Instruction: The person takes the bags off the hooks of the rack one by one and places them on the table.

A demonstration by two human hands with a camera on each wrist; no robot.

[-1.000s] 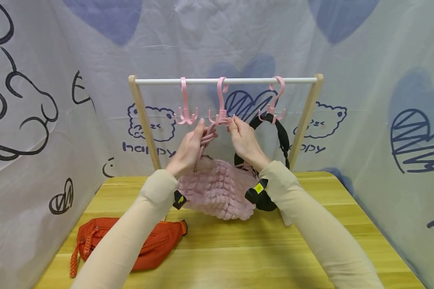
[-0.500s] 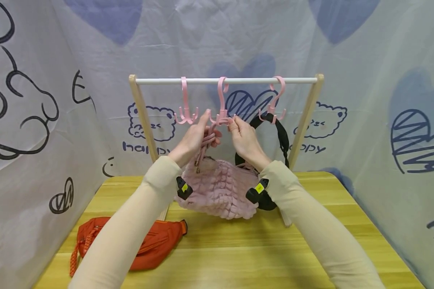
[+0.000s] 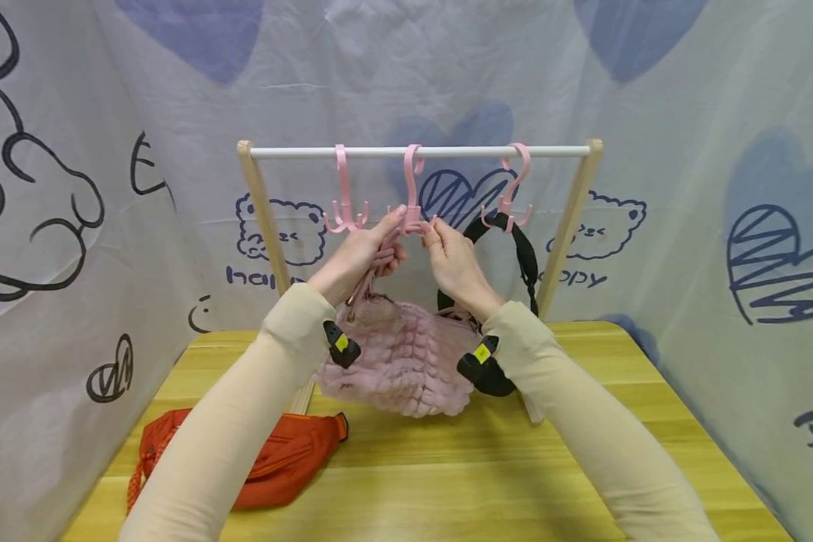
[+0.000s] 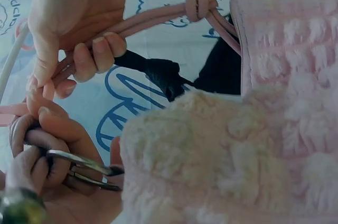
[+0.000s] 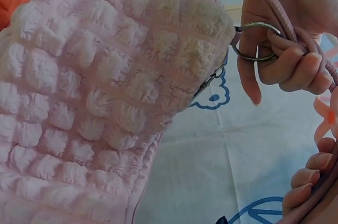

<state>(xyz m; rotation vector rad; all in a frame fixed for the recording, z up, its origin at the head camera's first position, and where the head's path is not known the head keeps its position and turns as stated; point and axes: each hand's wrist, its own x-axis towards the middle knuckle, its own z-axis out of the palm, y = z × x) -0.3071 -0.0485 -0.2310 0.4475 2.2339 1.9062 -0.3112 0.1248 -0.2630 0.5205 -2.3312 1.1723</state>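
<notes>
As I follow the head view, the left hand (image 3: 360,260) curls round the bunched strap (image 3: 364,286) of the pink bag (image 3: 403,361), while the right hand (image 3: 455,263) pinches the strap beside the middle hook (image 3: 410,188); whether it is seated there I cannot tell. The bag hangs below both hands. I judge it light and soft, its puffy body likely to sag, so the cord-like strap is the better hold. The left wrist view shows me a knot (image 4: 199,6) between the right hand's grip and the bag. In the right wrist view, the left hand's fingers wrap the strap beside a metal ring (image 5: 259,25), close to the bag's edge.
</notes>
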